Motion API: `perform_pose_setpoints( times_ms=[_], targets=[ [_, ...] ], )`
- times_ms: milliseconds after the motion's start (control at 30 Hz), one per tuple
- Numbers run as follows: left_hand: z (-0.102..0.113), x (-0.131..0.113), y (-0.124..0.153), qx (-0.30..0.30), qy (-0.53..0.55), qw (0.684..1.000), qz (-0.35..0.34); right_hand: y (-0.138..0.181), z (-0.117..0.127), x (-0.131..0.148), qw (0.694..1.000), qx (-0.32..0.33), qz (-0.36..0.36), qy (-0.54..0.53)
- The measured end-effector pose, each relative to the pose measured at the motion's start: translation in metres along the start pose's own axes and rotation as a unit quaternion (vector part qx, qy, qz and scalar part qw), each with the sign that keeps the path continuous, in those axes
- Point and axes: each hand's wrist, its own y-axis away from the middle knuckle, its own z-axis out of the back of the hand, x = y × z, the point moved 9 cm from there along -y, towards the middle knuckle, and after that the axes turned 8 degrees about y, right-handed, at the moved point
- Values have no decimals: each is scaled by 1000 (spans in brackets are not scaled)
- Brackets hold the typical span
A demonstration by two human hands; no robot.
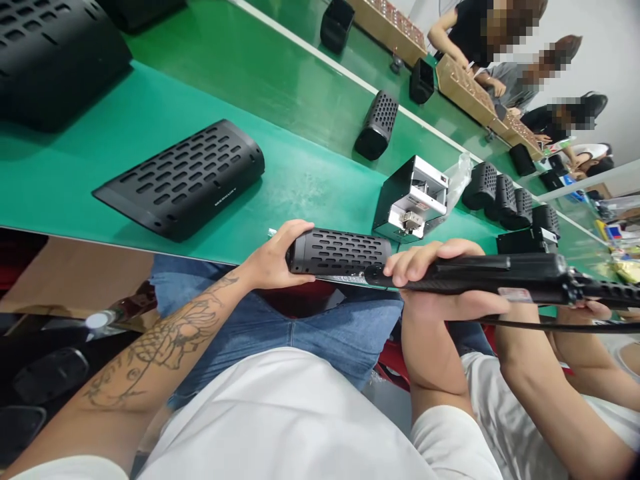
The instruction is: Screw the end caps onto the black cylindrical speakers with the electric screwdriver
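Observation:
My left hand (280, 257) is closed round the left end of a black perforated speaker housing (345, 252), thumb on the near side. The housing lies on its side at the table's front edge. In my right hand (440, 280) is a black electric screwdriver (500, 277), held nearly level with its tip end against or very close to the housing's right end. My fingers partly cover that end, so the contact point is hidden. Behind the housing stands a black and silver screw feeder (413, 200).
On the green table (310, 193), a larger perforated housing (190, 177) lies to the left, another (65, 60) at far left. A belt beyond carries a housing (379, 123). Several more stand at right (505, 197). A co-worker's arm (545, 373) is close on my right.

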Motion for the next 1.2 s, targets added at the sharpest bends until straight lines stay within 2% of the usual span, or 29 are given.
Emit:
perform_pose_setpoints(
  times_ms=[100, 200, 467, 767, 867, 933, 1000, 1100, 1167, 1200],
  targets=[
    [0, 1, 0, -1, 6, 1000, 6, 1, -11, -14, 999, -17, -10, -33],
    [-1, 2, 0, -1, 2, 1000, 9, -2, -21, -23, 997, 2, -29, -70],
    [-2, 0, 0, 5, -6, 1000, 17, -5, -42, -23, 990, 113, -42, -70],
    [-3, 2, 1, 18, -22, 999, 34, 2, -48, -34, 982, 166, -33, -85],
    [-3, 2, 2, 18, -30, 999, 29, 5, -46, -33, 985, 154, -37, -67],
    [-3, 1, 3, 12, -33, 999, 23, 0, -34, -25, 991, 119, -31, -50],
    [-3, 1, 3, 10, -35, 999, 17, -15, -7, -17, 998, 55, -20, -22],
    [-4, 0, 4, 7, -33, 999, 12, -48, 53, -20, 995, -82, 6, 64],
    [-3, -1, 4, 0, -30, 1000, 4, -66, 98, -29, 969, -200, 52, 135],
    [-2, -2, 4, -2, -31, 1000, 1, -74, 112, -38, 957, -224, 63, 171]
  ],
)
